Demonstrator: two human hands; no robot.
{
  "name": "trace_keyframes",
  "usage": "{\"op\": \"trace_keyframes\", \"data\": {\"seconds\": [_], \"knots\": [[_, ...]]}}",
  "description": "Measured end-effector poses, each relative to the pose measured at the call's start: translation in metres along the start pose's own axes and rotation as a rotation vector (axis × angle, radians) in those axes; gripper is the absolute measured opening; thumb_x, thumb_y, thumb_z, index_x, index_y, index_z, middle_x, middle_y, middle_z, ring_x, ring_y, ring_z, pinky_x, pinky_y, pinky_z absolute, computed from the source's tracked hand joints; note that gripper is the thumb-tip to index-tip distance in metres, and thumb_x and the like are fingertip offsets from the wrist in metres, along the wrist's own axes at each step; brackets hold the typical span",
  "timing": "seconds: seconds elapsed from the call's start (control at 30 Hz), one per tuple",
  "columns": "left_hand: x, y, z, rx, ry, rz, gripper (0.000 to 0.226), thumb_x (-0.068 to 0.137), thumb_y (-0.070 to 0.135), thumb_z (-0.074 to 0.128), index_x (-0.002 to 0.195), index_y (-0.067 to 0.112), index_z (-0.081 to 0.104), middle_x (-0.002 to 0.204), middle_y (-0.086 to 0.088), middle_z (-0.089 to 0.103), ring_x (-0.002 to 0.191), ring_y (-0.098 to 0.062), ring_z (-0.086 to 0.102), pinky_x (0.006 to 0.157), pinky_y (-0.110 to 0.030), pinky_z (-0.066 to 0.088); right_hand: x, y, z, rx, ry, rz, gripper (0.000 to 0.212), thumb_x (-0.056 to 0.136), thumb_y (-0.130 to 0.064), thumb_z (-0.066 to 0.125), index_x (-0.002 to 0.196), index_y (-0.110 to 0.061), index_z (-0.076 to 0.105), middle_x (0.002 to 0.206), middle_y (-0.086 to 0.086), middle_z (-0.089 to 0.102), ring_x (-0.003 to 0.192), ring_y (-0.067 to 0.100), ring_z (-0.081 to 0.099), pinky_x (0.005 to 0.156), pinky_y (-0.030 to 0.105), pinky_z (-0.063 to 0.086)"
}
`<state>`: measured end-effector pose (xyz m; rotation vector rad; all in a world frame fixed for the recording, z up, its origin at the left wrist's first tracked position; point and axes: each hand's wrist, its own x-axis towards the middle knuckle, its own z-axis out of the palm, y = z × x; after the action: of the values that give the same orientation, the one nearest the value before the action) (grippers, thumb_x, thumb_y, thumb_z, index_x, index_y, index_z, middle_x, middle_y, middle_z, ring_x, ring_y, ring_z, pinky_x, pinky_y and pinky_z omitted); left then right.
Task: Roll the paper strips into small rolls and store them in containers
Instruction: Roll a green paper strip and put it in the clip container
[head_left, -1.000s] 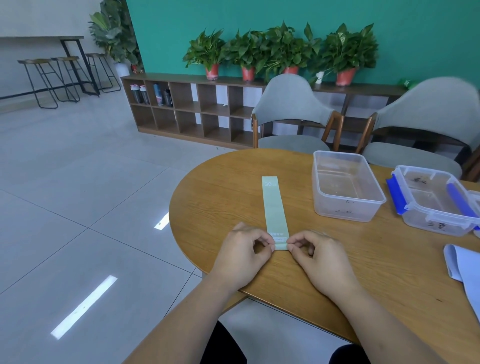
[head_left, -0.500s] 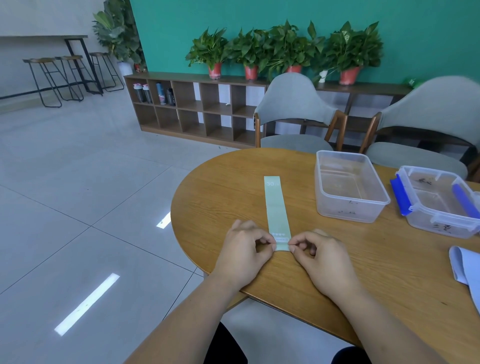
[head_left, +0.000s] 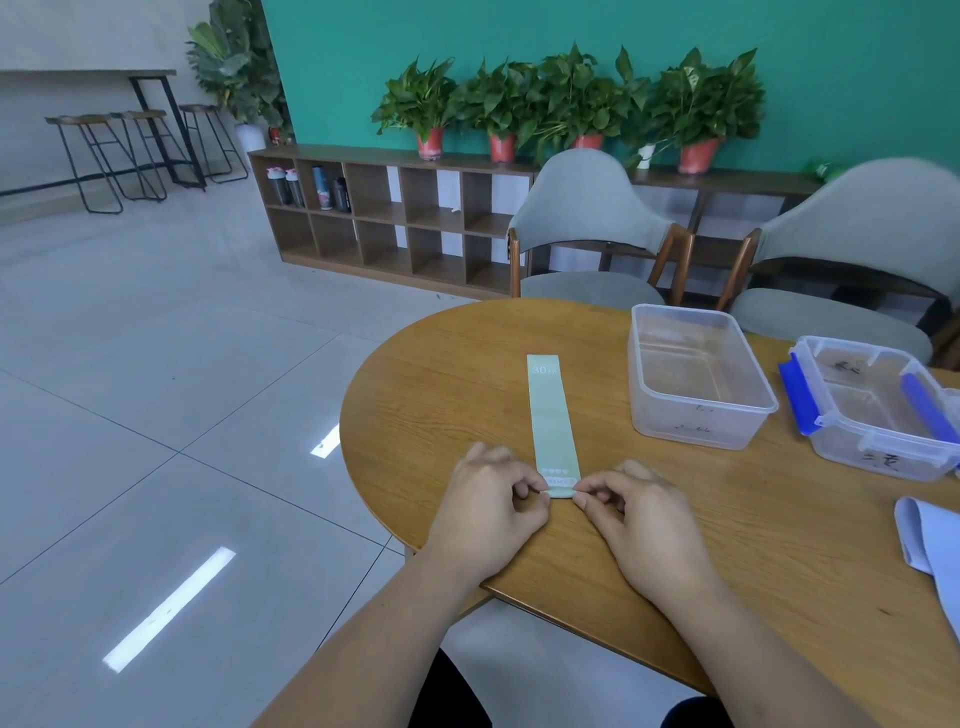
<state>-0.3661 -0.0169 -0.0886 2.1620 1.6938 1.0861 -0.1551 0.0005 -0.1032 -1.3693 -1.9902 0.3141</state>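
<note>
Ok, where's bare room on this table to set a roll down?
Bare wood lies left of the green strip, out to the table's curved edge, and between the right hand, clear tub and pale cloth. The right side is crowded: tub and blue-clipped container sit close.

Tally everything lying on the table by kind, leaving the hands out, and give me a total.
Paper strip: 1
Plastic containers: 2
Pale blue cloth: 1
Total: 4
</note>
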Motion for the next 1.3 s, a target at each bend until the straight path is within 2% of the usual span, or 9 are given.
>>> {"op": "trace_keyframes", "data": {"seconds": [0.1, 0.4, 0.73, 0.83, 1.07, 1.3], "knots": [[0.0001, -0.0008, -0.0019, -0.040, -0.011, -0.014, 0.006, 0.086, 0.031, 0.078, 0.090, 0.034, 0.080, 0.079, 0.018, 0.058, 0.095, -0.002, 0.048, 0.082, -0.020, 0.041, 0.0007, 0.0011, 0.0002, 0.004, -0.021, 0.014, 0.006, 0.092, -0.037, 0.077, 0.096, -0.041, 0.076, 0.086, -0.022, 0.057, 0.091, -0.002, 0.054, 0.074, 0.026, 0.050], [0.0016, -0.0024, -0.0008, -0.071, -0.023, -0.075, 0.004, 0.081, 0.035, 0.079, 0.085, 0.035, 0.077, 0.077, 0.017, 0.059, 0.094, -0.002, 0.050, 0.084, -0.026, 0.047, 0.0007, -0.0003, 0.0009, -0.037, -0.034, 0.016, 0.002, 0.095, -0.039, 0.071, 0.096, -0.041, 0.072, 0.088, -0.021, 0.054, 0.093, -0.001, 0.052, 0.074, 0.025, 0.047], [0.0033, -0.0052, 0.0005, -0.084, -0.009, -0.066, 0.010, 0.085, 0.034, 0.079, 0.093, 0.038, 0.075, 0.083, 0.017, 0.060, 0.097, -0.002, 0.050, 0.084, -0.025, 0.047, 0.0005, 0.0003, 0.0022, -0.019, 0.022, 0.015, 0.012, 0.091, -0.038, 0.077, 0.102, -0.040, 0.073, 0.092, -0.020, 0.052, 0.088, 0.001, 0.057, 0.069, 0.028, 0.053], [0.0033, -0.0048, 0.0006, -0.086, -0.006, -0.073, 0.008, 0.087, 0.034, 0.080, 0.093, 0.038, 0.077, 0.082, 0.016, 0.060, 0.096, -0.002, 0.049, 0.084, -0.025, 0.046, -0.0004, 0.0001, 0.0017, -0.011, 0.027, 0.005, 0.010, 0.091, -0.037, 0.077, 0.098, -0.040, 0.071, 0.092, -0.019, 0.053, 0.086, 0.001, 0.057, 0.067, 0.031, 0.055], [0.0025, -0.0044, 0.0020, -0.063, 0.013, -0.055, 0.004, 0.091, 0.037, 0.076, 0.093, 0.037, 0.078, 0.078, 0.015, 0.058, 0.093, -0.005, 0.049, 0.082, -0.026, 0.046, -0.0024, -0.0026, 0.0031, -0.107, 0.043, -0.015, 0.006, 0.094, -0.039, 0.072, 0.099, -0.038, 0.074, 0.090, -0.018, 0.052, 0.083, 0.003, 0.056, 0.063, 0.029, 0.051], [0.0015, -0.0050, 0.0012, -0.038, -0.023, -0.011, 0.016, 0.086, 0.030, 0.077, 0.101, 0.035, 0.077, 0.077, 0.016, 0.056, 0.092, -0.004, 0.049, 0.083, -0.025, 0.047, -0.0036, -0.0035, 0.0041, -0.196, 0.051, -0.055, 0.014, 0.089, -0.039, 0.077, 0.102, -0.035, 0.074, 0.088, -0.018, 0.052, 0.090, 0.006, 0.056, 0.063, 0.026, 0.047]]}}
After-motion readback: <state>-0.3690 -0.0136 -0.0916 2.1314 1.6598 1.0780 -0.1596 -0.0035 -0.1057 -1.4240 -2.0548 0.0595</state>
